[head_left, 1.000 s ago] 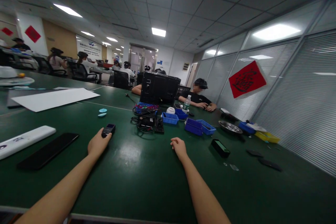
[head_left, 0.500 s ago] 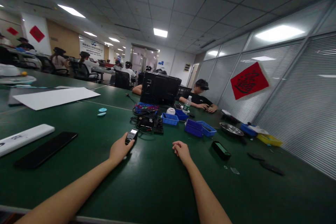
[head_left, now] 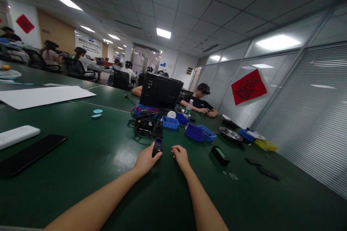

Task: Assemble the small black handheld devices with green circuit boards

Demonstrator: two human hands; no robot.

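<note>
My left hand (head_left: 145,159) is closed around a small black handheld device with a screen and keys (head_left: 157,147), holding it just in front of a bundle of black cables and boxes. Its screen looks dark from here, and its exact kind does not show. To its right, my right hand (head_left: 180,156) rests low over the green table (head_left: 162,195), fingers curled inward with nothing visible in them. A narrow gap separates the right hand from the device.
A monitor (head_left: 162,91) stands behind blue trays (head_left: 170,122) and a baseball (head_left: 171,114). A person (head_left: 200,104) sits beyond a bottle (head_left: 189,107). On the right are a black open box (head_left: 220,155) and metal bowl (head_left: 231,134); a long black slab (head_left: 32,153) lies left.
My left hand has carried the device rightward, closer to my right hand. The device's screen has gone from bright to dark. The view has shifted slightly to the right.
</note>
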